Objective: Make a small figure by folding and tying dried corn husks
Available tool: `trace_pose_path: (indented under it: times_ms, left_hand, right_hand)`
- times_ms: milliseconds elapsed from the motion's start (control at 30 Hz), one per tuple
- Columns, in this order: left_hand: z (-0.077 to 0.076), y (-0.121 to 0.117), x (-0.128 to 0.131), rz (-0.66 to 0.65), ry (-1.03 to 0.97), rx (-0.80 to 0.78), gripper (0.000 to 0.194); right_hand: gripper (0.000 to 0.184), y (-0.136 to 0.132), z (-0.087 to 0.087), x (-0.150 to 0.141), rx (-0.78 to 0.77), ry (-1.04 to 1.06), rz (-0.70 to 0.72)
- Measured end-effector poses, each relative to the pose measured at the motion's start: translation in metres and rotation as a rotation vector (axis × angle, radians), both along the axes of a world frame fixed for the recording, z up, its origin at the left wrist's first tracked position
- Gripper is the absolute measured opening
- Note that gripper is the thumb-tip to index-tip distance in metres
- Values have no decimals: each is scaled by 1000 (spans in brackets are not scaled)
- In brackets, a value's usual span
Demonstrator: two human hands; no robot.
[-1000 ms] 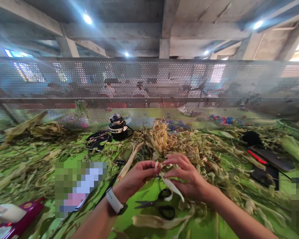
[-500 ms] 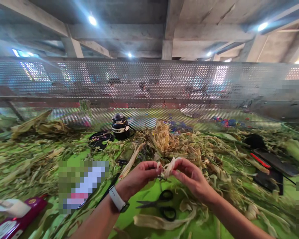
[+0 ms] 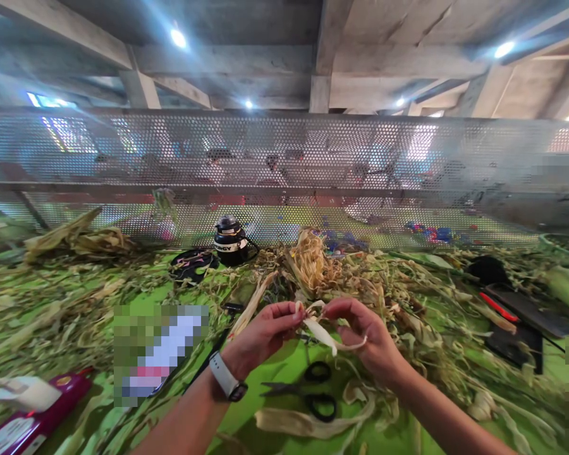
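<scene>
My left hand (image 3: 277,325), with a white watch (image 3: 225,376) on its wrist, pinches a pale strip of dried corn husk (image 3: 318,333) between thumb and forefinger. The fingers of my right hand (image 3: 365,332) curl round the same husk from the other side. A loop of it shows between the hands, and one end hangs across the right fingers. Exactly where the right fingertips grip is partly hidden. Below the hands lie black-handled scissors (image 3: 313,390), blades spread and pointing left. A wider husk strip (image 3: 298,424) lies just in front of them.
Husk scraps cover much of the green tabletop (image 3: 251,411). A bundle of husk strands (image 3: 310,262) and a black jar (image 3: 231,243) stand ahead. A pixelated phone-like object (image 3: 168,354) and a purple power strip (image 3: 61,395) lie left. Perforated metal panels (image 3: 284,151) rise behind.
The husk, bunched between my fingers before, is now opened into a loop with its ends hanging down. My right fingers have shifted and curled; my left hand keeps its pinch.
</scene>
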State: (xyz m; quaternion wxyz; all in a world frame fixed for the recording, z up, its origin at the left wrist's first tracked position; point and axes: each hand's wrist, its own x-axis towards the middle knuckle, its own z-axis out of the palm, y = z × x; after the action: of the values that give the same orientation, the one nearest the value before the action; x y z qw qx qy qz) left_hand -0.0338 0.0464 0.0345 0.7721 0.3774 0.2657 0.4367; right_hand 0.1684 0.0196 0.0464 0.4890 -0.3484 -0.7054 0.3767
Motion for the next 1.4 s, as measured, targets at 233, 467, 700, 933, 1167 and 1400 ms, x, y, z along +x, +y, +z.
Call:
trace_pose_path:
  times_ms: [233,467,700,933,1167,1400]
  left_hand:
    - [0,2,-6,-25,-23,6,20]
    - [1,2,-10,-70,52,18,22]
    - [7,-2,-4,-85,306,140,24]
    - [8,-5,3,9,416,239,36]
    - [9,-6,5,23,448,265,40]
    - [10,-9,7,20,471,287,39]
  right_hand:
    - [41,-5,1,-2,510,-254,39]
    - [22,-18,12,-1,591,-119,120]
    - [26,-14,15,-6,19,-71,48]
    - [20,-14,10,-15,-98,-226,-120]
    - [18,-9,9,-13,-115,-319,-129]
    - [16,-9,14,-14,-82,-356,-150]
